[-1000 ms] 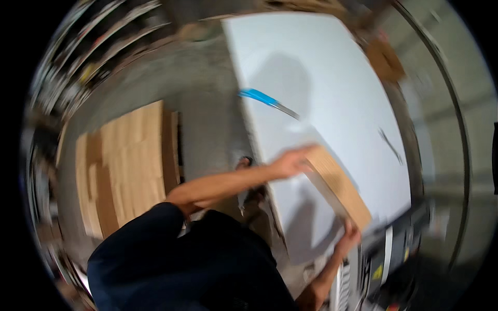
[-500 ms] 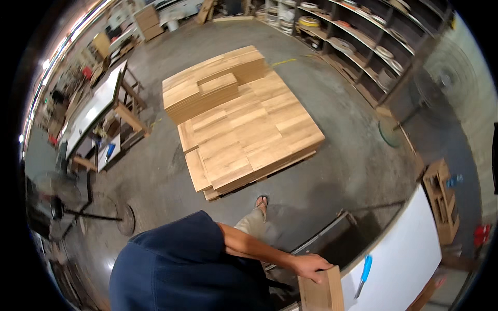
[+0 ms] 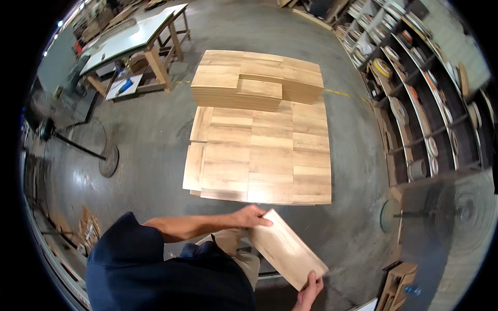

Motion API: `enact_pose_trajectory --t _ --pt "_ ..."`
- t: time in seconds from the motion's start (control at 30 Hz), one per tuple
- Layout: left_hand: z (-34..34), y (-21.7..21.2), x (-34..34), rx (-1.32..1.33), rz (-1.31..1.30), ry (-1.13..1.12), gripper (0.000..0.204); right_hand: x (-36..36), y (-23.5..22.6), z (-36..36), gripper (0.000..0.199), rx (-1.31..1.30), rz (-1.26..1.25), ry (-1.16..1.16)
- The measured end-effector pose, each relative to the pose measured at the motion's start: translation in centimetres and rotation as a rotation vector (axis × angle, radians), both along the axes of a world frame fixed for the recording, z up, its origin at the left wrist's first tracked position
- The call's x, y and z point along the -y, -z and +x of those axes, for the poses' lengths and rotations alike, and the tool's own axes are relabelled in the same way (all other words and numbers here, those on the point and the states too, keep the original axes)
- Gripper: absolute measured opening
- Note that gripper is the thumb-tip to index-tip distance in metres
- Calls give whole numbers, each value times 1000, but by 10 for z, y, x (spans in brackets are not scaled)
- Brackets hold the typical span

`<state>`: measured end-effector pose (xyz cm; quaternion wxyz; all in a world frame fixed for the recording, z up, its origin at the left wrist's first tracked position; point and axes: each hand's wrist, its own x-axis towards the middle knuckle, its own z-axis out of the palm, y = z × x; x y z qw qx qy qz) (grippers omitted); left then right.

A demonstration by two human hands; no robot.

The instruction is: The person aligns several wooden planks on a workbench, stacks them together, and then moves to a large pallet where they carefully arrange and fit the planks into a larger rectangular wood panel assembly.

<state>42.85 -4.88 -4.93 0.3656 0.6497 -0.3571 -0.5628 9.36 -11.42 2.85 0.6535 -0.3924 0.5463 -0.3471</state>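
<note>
A light wood-grain board (image 3: 287, 250) slants across the space in front of me, held at both ends. My left hand (image 3: 251, 216) is closed on its upper left end, thumb on the top face. My right hand (image 3: 309, 293) grips the lower right end, with part of that hand hidden at the picture's lower edge. Just beyond my hands is a low, wide stack of matching boards (image 3: 272, 155) laid side by side. Along its far side the boards rise in a higher pile (image 3: 218, 78), with a lower step in front. The held board is apart from the stack.
A white-topped workbench (image 3: 132, 39) stands at the far left. A pedestal fan (image 3: 109, 160) is on the left, and another fan (image 3: 459, 210) on the right. Shelves (image 3: 415, 103) with rolls of edging line the right side. A white tabletop corner (image 3: 369, 305) shows at the bottom.
I have turned from the white table on the right toward the stack. The board has moved left, away from that table, and my right hand now shows gripping its other end.
</note>
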Motion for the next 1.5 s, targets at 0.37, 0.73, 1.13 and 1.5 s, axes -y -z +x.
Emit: enact_pose_trajectory --t 0.37,0.73,1.13,1.5 --pt "141 -14 37 -344 163 -812 36 215 69 220 45 112 205 -515" --pt "174 44 82 -691 -334 -1529 65 322 119 342 40 148 311 -667" --pt "170 184 170 -1237 -567 -1803 43 343 165 406 46 15 80 -765" --pt "170 179 256 -943 -454 -1921 61 402 200 426 50 -9 209 -874"
